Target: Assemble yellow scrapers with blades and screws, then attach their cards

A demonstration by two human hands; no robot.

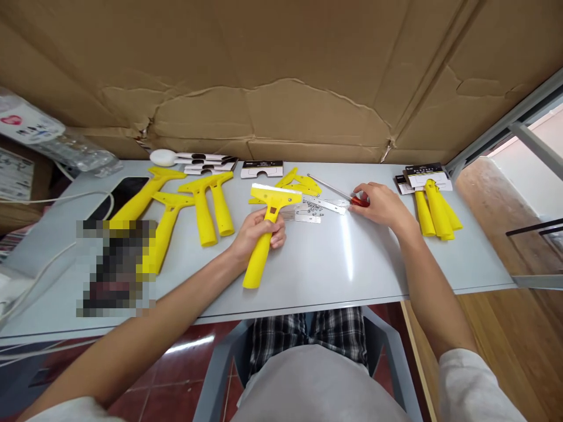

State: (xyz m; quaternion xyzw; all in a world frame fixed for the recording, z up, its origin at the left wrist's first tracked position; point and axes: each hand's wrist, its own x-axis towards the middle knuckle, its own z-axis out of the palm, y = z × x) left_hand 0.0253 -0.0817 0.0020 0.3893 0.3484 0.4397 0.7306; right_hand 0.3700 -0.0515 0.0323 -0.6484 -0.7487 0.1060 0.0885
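My left hand [257, 233] is wrapped round the handle of a yellow scraper [259, 258], its wide head turned up with a pale metal blade along the top edge. Over on the right, the fingers of my right hand [380, 204] close on the red handle of a screwdriver [359, 201], whose shaft points to the far left. Between the hands lie loose small screws [313, 206] and flat metal blades [329, 205]. Behind the held scraper are yellow plastic head pieces [303, 183], partly covered by it.
Several yellow scrapers [204, 214] lie on the left of the table [308, 269]. Yellow handles [433, 214] with black-and-white cards sit at the right. More cards [263, 169] and a white rounded object [162, 157] are along the cardboard wall. Cables, a plastic bottle [65, 140] and a blurred-out patch are at left.
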